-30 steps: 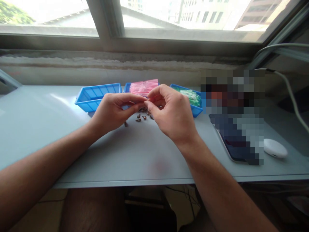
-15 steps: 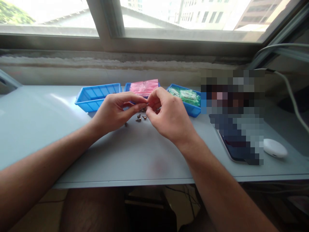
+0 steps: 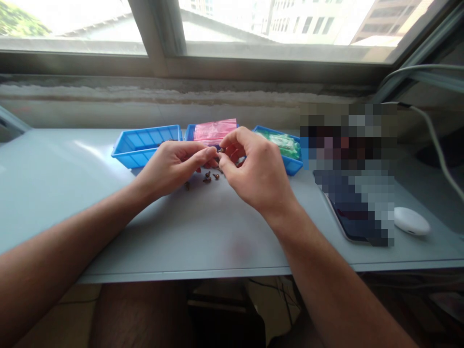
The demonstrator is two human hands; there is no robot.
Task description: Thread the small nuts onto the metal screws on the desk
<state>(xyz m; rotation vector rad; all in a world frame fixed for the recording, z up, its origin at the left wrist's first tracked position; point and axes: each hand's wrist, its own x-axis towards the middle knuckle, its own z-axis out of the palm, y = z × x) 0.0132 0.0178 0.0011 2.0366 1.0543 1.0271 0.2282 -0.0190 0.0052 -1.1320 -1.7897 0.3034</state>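
Observation:
Above the desk's middle, my left hand [image 3: 176,166] and my right hand [image 3: 255,169] meet at their fingertips. A small dark screw [image 3: 222,150] is pinched between the thumb and forefinger of my right hand. My left thumb and forefinger are closed at its other end, and a tiny part there is too small to make out. Several similar loose screws [image 3: 207,178] lie on the desk just below the hands, one of them [image 3: 187,185] off to the left under my left hand. The curled other fingers of both hands are partly hidden.
Three blue bins line the back: the left bin [image 3: 123,157] with some dark pieces, the middle one with pink plastic bags [image 3: 213,131], the right one with green bags [image 3: 286,146]. A phone [image 3: 344,222], partly pixelated, and a white oval case [image 3: 412,221] lie right.
My fingertips have shifted slightly apart, and the screw now shows more plainly between them. My right hand has risen a little. The bins and loose screws stay in place.

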